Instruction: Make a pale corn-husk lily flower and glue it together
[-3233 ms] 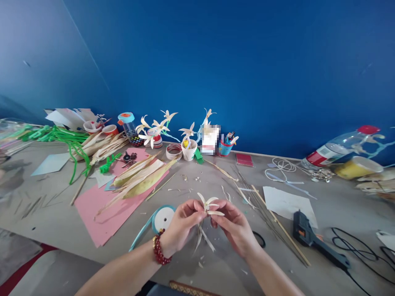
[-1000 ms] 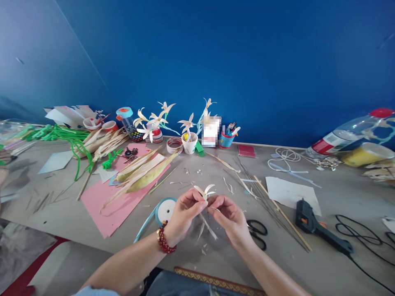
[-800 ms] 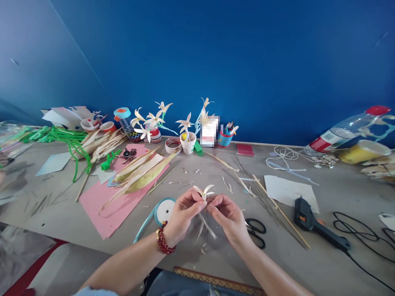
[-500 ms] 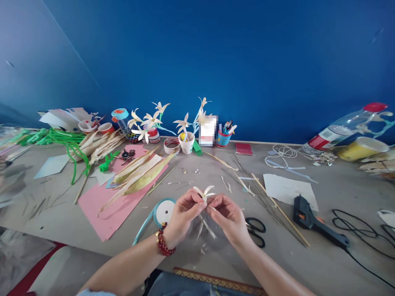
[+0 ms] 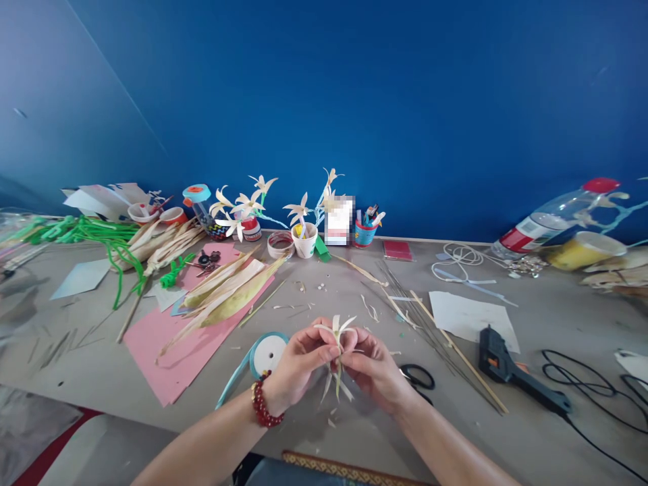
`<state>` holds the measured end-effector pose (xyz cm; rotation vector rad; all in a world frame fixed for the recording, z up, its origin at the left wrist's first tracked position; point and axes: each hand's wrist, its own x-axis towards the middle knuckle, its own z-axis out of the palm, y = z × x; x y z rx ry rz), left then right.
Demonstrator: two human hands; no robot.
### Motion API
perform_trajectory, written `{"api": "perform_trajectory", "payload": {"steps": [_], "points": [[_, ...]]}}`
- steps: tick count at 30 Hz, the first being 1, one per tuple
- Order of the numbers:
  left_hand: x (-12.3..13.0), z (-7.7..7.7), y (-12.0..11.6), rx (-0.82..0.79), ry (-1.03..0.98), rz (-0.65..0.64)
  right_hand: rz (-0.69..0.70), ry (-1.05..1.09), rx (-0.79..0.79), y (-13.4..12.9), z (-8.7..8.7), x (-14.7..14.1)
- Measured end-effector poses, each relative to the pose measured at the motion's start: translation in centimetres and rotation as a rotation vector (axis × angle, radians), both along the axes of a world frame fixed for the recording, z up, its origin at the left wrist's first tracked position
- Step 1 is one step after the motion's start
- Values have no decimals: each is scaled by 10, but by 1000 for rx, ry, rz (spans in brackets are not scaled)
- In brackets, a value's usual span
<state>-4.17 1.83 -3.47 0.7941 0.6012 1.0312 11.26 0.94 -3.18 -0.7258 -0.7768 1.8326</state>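
Observation:
Between my fingertips is a small white flower (image 5: 337, 325) with narrow petals, apparently of dried husk. My left hand (image 5: 306, 361) pinches its base from the left, a red beaded bracelet on the wrist. From the right, my right hand (image 5: 377, 368) closes thumb and fingers on the same base. Pale strips hang beneath the hands. A roll of light-blue ribbon (image 5: 269, 354) lies just left of my left hand. Black-handled scissors (image 5: 421, 376) lie partly hidden behind my right hand.
Dried corn husks (image 5: 227, 290) rest on pink paper (image 5: 162, 351) at left. At right are a hot glue gun (image 5: 516, 371) with its cable, thin sticks and white paper (image 5: 470, 314). Finished flowers (image 5: 248, 202), a pen cup (image 5: 364, 233) and a plastic bottle (image 5: 551, 219) stand along the blue wall.
The flower has turned more upright and shows more petals above my fingers. Both hands have drawn closer together around its base. The whole view has shifted slightly.

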Motion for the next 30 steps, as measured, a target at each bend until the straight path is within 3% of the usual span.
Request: {"api": "perform_trajectory", "payload": {"steps": [9,22,30], "points": [[1,-2,0,77,84,170,-155,-193,183,-3,1,-2],[1,-3,2,7,94,71,-160,-269,184,-3,1,3],[1,-3,5,19,152,148,-258,-368,326,2,13,18]]}}
